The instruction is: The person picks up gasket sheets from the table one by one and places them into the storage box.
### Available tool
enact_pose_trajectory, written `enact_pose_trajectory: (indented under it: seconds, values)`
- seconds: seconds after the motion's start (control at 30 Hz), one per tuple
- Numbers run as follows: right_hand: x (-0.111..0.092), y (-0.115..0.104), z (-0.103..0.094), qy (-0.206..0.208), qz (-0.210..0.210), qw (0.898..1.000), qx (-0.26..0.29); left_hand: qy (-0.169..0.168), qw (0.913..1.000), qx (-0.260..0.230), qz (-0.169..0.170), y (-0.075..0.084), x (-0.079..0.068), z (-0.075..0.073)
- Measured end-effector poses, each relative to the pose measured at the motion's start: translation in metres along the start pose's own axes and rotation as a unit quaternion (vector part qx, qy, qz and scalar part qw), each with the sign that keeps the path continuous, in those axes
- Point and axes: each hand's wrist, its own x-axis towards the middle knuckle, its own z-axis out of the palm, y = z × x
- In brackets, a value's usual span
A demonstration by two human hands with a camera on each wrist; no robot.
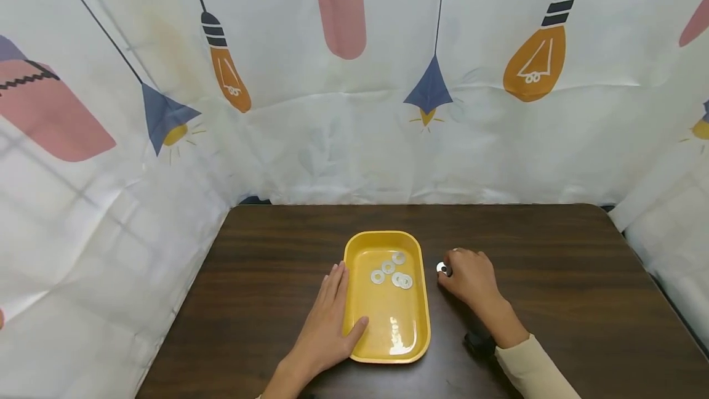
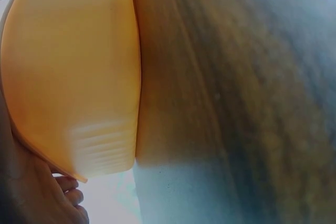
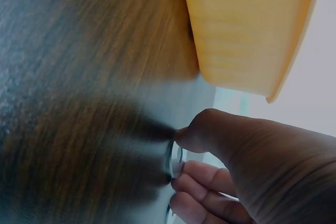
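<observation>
- The washer (image 1: pixel 441 268) you are working on lies on the dark wooden counter (image 1: pixel 554 276), just right of the yellow tray (image 1: pixel 388 337) and at about the level of its far half.
- Your right hand (image 1: pixel 469 277) pinches that washer: in the right wrist view the thumb tip and curled fingers (image 3: pixel 202 177) close on its thin metal edge (image 3: pixel 176 158), with the washer standing on edge against the counter (image 3: pixel 79 103).
- A second bit of metal rim shows just below the fingers in that view, too cut off to say what it is.
- The tray's outer wall (image 3: pixel 247 30) sits just beside your right hand, apart from it.
- Inside the tray lie four more washers (image 1: pixel 392 271), grouped in its far half; two of them overlap at the right of the group.
- Your left hand (image 1: pixel 327 325) lies flat and spread on the counter along the tray's left side, fingers straight, thumb pressed against the tray's near left rim.
- The left wrist view shows the tray's side (image 2: pixel 68 77) close up, with your fingertips (image 2: pixel 65 184) beneath its rim.
- A cream sleeve (image 1: pixel 532 368) covers your right forearm.
- A white cloth printed with light bulbs (image 1: pixel 354 109) hangs behind and beside the counter.
</observation>
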Motion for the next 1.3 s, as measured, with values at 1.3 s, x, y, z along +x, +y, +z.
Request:
enact_pose_trajectory:
  seconds: [1.3]
  values:
    - [-0.015, 0.006, 0.004, 0.040, -0.013, 0.999, 0.015, -0.006, 0.9999, 0.008, 0.014, -0.002, 0.005, -0.003]
